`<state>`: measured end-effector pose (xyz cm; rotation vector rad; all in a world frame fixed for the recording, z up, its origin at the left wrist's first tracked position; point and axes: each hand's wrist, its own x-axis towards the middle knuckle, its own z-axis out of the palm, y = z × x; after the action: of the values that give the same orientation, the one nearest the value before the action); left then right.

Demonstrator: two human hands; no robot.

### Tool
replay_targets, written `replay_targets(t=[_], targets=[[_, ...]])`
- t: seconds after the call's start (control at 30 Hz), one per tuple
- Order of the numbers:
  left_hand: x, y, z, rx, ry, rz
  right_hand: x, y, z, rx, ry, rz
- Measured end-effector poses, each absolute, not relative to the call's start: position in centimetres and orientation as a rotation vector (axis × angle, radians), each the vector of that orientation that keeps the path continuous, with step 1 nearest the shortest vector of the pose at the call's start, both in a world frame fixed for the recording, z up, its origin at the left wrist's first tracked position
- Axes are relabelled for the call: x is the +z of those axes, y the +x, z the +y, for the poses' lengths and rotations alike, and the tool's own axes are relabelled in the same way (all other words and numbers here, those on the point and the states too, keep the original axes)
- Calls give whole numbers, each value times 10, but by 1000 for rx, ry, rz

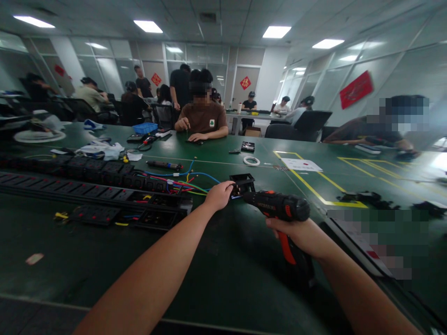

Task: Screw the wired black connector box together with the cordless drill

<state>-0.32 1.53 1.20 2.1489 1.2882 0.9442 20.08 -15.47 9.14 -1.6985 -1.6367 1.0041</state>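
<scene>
My right hand (pixel 296 230) is wrapped round the grip of a black and orange cordless drill (pixel 279 204). The drill's nose points left, close to a small black open frame (pixel 246 179) with metal parts in it. At the frame's near left side my left hand (pixel 219 195) is closed, its thumb and fingers gripping the edge. Blue, green and red wires (pixel 188 184) run from the left towards the frame. Left of my hand lie long black power strips (pixel 70 186) with rows of sockets and red marks. The drill's tip and the exact contact are hard to make out.
A dark pen-shaped tool (pixel 164 165) lies beyond the wires. Farther back are a white tape ring (pixel 251 161), a blue basket (pixel 145 128) and cloths (pixel 101 150). Yellow tape (pixel 314 188) marks the right side. A co-worker (pixel 202 116) sits opposite; another leans in at right.
</scene>
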Motion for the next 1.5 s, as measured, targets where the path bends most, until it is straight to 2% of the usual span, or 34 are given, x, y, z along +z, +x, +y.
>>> replay_targets(t=[1.5], targets=[[10,-3,16,958,2163,1282,89,203,-154,1041,-1651,-1540]])
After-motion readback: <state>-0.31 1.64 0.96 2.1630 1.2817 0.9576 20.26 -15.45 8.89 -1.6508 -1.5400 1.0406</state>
